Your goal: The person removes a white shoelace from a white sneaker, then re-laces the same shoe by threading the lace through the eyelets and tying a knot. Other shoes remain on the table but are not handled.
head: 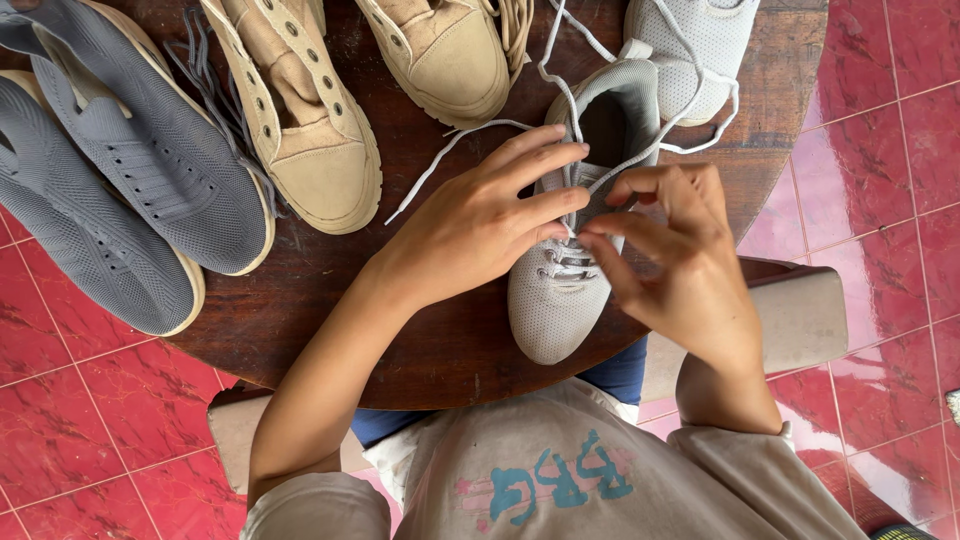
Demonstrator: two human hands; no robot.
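From my feed, both hands work over a light grey sneaker (560,300) that lies toe-toward-me near the front edge of the round dark wooden desk (420,340). My left hand (480,225) spreads across the shoe's left side, fingertips pressed at the eyelets; its grip looks closed on the lace at the tongue, seemingly to pin the shoe so it does not slide. My right hand (670,250) curls in from the other side, thumb and forefinger pinched on the white lace (470,135) just where it crosses the eyelets, meeting the left fingertips. One loose end of that lace trails off to the left across the wood.

The sneaker's partner (690,50) sits just behind it, touching the lace loops. Further left stand two tan boots (310,130), unlaced with tongues out, and a pair of blue-grey knit sneakers (130,190) overlapping at the desk's left rim. Red tiled floor (880,150) surrounds everything.
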